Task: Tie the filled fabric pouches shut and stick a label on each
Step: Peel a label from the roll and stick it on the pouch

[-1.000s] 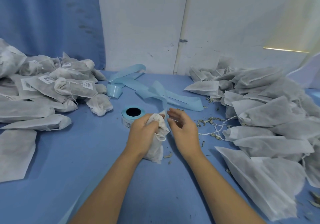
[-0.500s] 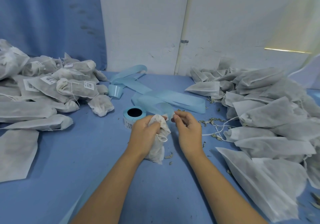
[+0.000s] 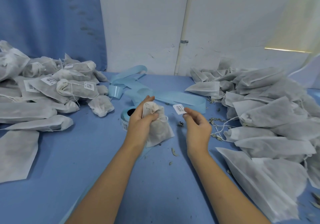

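Holding one pouch (image 3: 158, 128) by its neck, centre of frame: left grip (image 3: 140, 120), fingers curled round the gathered top. The neck looks drawn shut. The pouch's lower end appears to rest on the surface (image 3: 86, 171), with its flat face turned right, likely to give room for sticking.

The right grip (image 3: 197, 128) pinches a barcode label (image 3: 180, 109) by one corner between thumb and fingertip, just right of the pouch and apart from it. The corner hold presumably keeps the glue side free. Label not yet on.

- Stock, centre: a pale blue roll (image 3: 126, 118) behind the left grip, within easy reach. A spent backing strip (image 3: 181, 97) loops off toward upper centre.
- Stock, middle left: the left pile (image 3: 57, 87), tied pouches, several showing labels, probably finished.
- Stock, middle to lower right: the right pile (image 3: 268, 106), flatter pouches with loose strings, probably waiting. Splitting by side keeps done and undone apart.

The surface is blue and scattered with dried leaf crumbs (image 3: 181, 124). Room: a scuffed white wall (image 3: 143, 24) with a vertical pipe (image 3: 183, 24), and a blue curtain (image 3: 48, 16) at upper left.
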The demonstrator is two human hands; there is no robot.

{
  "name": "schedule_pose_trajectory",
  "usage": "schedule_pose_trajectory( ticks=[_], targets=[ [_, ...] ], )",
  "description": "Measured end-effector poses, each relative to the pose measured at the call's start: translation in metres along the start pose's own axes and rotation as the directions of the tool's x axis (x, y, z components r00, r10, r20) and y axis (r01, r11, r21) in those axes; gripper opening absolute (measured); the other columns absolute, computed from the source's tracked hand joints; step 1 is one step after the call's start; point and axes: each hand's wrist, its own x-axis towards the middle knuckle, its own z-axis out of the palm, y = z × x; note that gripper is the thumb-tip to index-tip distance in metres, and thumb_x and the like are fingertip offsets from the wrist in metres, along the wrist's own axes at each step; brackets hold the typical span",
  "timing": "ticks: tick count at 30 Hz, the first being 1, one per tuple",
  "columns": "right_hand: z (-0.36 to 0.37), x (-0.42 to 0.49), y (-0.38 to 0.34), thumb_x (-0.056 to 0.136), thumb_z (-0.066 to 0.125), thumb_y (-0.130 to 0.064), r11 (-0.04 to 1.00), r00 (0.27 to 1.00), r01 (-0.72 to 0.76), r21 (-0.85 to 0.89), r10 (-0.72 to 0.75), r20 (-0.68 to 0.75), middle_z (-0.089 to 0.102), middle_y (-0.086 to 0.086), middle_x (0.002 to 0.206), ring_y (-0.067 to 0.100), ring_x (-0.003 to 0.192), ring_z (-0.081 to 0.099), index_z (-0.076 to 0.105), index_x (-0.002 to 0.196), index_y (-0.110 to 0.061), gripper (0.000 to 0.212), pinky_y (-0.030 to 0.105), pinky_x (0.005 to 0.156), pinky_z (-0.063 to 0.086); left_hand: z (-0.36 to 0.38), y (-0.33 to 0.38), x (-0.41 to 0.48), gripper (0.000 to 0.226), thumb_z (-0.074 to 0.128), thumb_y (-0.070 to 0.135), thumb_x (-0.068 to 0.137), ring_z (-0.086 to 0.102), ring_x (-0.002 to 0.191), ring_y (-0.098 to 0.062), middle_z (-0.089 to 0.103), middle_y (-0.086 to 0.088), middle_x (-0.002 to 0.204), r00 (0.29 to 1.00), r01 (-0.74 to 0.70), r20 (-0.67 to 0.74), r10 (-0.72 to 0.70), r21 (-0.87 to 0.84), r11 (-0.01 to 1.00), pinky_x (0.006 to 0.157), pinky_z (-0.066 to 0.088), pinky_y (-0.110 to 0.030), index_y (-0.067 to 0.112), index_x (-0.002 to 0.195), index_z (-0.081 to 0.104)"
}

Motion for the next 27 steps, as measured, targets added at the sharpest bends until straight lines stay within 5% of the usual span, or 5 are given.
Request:
schedule_pose_trajectory(
  ticks=[4, 11, 18, 23, 27],
  targets=[
    [0.003, -0.002, -0.012, 0.090, 0.056, -0.002, 0.953, 0.987, -0.163, 0.255, 0.157, 0.044, 0.065, -0.002, 0.078, 0.004, 0.063, 0.057, 0.068, 0.089, -0.019, 0.021, 0.014, 0.057, 0.044, -0.003, -0.001, 0.003, 0.049, 0.060, -0.005, 0.086, 0.064, 0.102, -0.008, 0.065, 0.000, 0.120, 1.000, 0.006, 0.010, -0.005, -0.058, 0.998, 0.078, 0.050, -0.018, 0.036, 0.114, 0.061],
    [0.008, -0.009, -0.024, 0.090, 0.050, 0.000, 0.875, 0.884, -0.397, 0.277, 0.283, 0.371, 0.065, -0.003, 0.065, 0.006, 0.060, 0.059, 0.060, 0.108, -0.015, 0.026, 0.017, 0.059, 0.048, -0.005, -0.002, 0.004, 0.052, 0.065, -0.006, 0.082, 0.059, 0.116, -0.019, 0.063, -0.005, 0.123, 1.000, -0.019, 0.008, 0.019, -0.023, 1.000, 0.097, 0.048, -0.034, 0.029, 0.121, 0.060],
    [0.013, -0.017, -0.022, 0.088, 0.048, 0.010, 0.976, 0.867, -0.195, 0.098, 0.125, 0.482, 0.058, -0.006, 0.061, 0.002, 0.055, 0.055, 0.054, 0.116, -0.013, 0.036, 0.012, 0.056, 0.043, -0.004, 0.000, 0.006, 0.047, 0.064, -0.003, 0.084, 0.064, 0.106, -0.018, 0.066, -0.003, 0.118, 1.000, -0.004, -0.030, 0.002, -0.051, 0.999, 0.091, 0.051, -0.033, 0.028, 0.118, 0.060],
    [0.012, -0.020, -0.019, 0.091, 0.049, 0.009, 1.000, 0.839, 0.007, -0.008, -0.001, 0.544, 0.059, -0.012, 0.065, 0.004, 0.067, 0.054, 0.049, 0.120, -0.020, 0.041, 0.020, 0.075, 0.042, -0.006, 0.002, 0.008, 0.046, 0.064, -0.001, 0.085, 0.066, 0.093, -0.014, 0.068, 0.000, 0.109, 0.999, 0.019, -0.042, -0.022, -0.078, 0.997, 0.082, 0.053, -0.031, 0.025, 0.123, 0.059],
    [0.014, -0.023, -0.015, 0.092, 0.053, 0.004, 0.987, 0.835, 0.143, -0.069, -0.082, 0.545, 0.060, -0.015, 0.068, 0.004, 0.069, 0.053, 0.047, 0.119, -0.027, 0.043, 0.015, 0.072, 0.042, -0.008, 0.004, 0.007, 0.046, 0.063, -0.002, 0.085, 0.066, 0.091, -0.015, 0.067, -0.003, 0.110, 0.999, 0.025, -0.040, -0.028, -0.082, 0.996, 0.079, 0.053, -0.030, 0.023, 0.124, 0.058]
  ],
)
